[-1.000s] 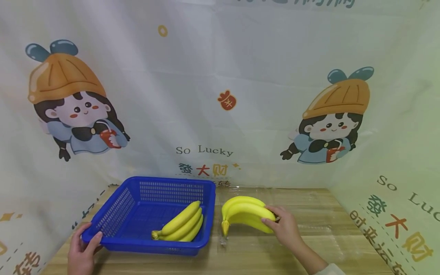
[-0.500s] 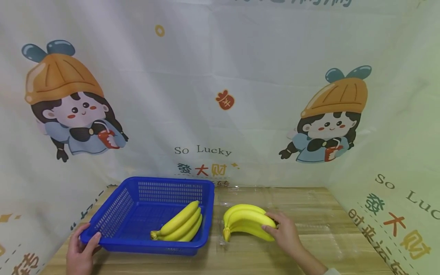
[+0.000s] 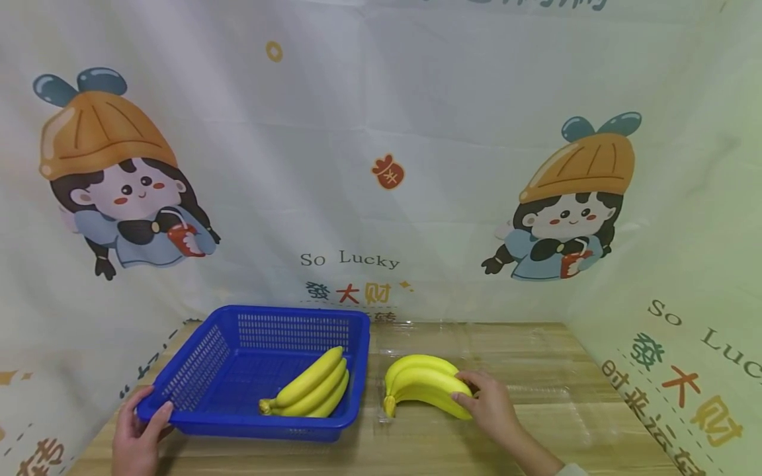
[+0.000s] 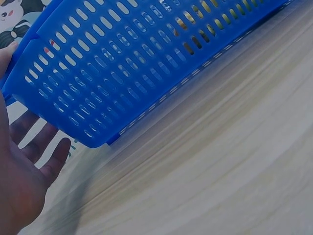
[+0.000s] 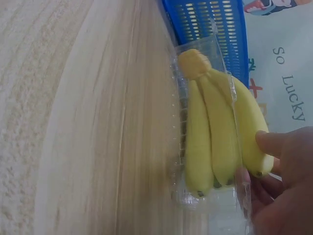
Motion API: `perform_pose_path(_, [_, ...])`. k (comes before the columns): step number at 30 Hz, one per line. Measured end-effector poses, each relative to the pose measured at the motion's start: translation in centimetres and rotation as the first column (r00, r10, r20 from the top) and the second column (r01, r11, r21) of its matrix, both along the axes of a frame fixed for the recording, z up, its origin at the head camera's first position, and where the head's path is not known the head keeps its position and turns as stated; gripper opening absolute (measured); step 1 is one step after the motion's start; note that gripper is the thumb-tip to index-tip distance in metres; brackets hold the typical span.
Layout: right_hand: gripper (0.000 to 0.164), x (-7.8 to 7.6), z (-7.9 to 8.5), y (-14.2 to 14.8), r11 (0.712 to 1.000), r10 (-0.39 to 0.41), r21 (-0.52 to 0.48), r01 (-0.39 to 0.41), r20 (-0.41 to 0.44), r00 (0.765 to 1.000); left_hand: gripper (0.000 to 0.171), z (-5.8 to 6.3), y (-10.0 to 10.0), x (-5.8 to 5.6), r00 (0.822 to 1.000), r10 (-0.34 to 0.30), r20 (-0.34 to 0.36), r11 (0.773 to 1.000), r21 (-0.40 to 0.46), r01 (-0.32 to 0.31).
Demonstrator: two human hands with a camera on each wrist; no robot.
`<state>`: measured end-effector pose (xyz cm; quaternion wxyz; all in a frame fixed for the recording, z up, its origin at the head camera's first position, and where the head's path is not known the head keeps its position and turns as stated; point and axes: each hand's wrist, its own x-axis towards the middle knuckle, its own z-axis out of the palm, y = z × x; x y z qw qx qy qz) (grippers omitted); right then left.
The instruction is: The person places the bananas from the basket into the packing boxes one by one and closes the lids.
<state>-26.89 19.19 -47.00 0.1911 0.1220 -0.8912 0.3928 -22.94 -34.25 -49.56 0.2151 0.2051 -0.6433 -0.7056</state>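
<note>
My left hand [image 3: 138, 433] grips the near left corner of a blue plastic basket [image 3: 268, 428], thumb over the rim and fingers beneath it. Inside the basket, toward its right side, lies one bunch of yellow bananas [image 3: 315, 387]. To the right of the basket, a second bunch of bananas [image 3: 419, 383] sits in a clear plastic container [image 5: 222, 205], stem end toward the basket. My right hand [image 3: 491, 403] pinches its tip end between thumb and fingers. The right wrist view shows the thumb [image 5: 271, 143] on the outer banana, other fingers partly hidden behind.
The clear container's transparent lid or second half [image 3: 536, 390] spreads to the right on the wooden table [image 3: 464, 456]. Behind and at both sides hangs a printed cloth [image 3: 333, 165] with cartoon figures and lettering.
My right hand has lowered the second banana bunch down into the clear container. The left hand keeps its hold on the basket corner, and the whole view has shifted slightly.
</note>
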Motion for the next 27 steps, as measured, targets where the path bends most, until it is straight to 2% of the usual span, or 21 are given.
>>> perform_pose_path(8, [0.029, 0.0, 0.5, 0.2, 0.999, 0.004, 0.032, -0.006, 0.048, 0.999, 0.054, 0.0, 0.0, 0.0, 1.000, 0.005, -0.007, 1.000, -0.001, -0.005])
perform_pose_path(16, [0.031, 0.2, 0.6, 0.4, 1.000, 0.017, 0.024, -0.019, 0.055, 0.998, 0.060, 0.2, -0.1, 0.1, 0.998, -0.023, 0.055, 0.998, -0.050, 0.025])
perform_pose_path(20, [0.029, 0.5, 0.8, 0.5, 1.000, 0.019, 0.018, -0.020, 0.045, 0.999, 0.064, 0.4, 0.0, 0.2, 0.997, 0.002, 0.083, 0.997, -0.076, 0.005])
perform_pose_path(22, [0.027, 0.6, 0.9, 0.5, 1.000, 0.022, 0.016, -0.022, 0.030, 0.999, 0.065, 0.4, 0.1, 0.3, 0.994, 0.025, 0.102, 0.993, -0.118, -0.013])
perform_pose_path(27, [0.024, 0.6, 1.2, 0.7, 1.000, 0.003, -0.011, -0.002, 0.062, 0.998, 0.066, 0.2, 0.4, 0.3, 0.986, 0.086, 0.144, 0.977, -0.204, -0.055])
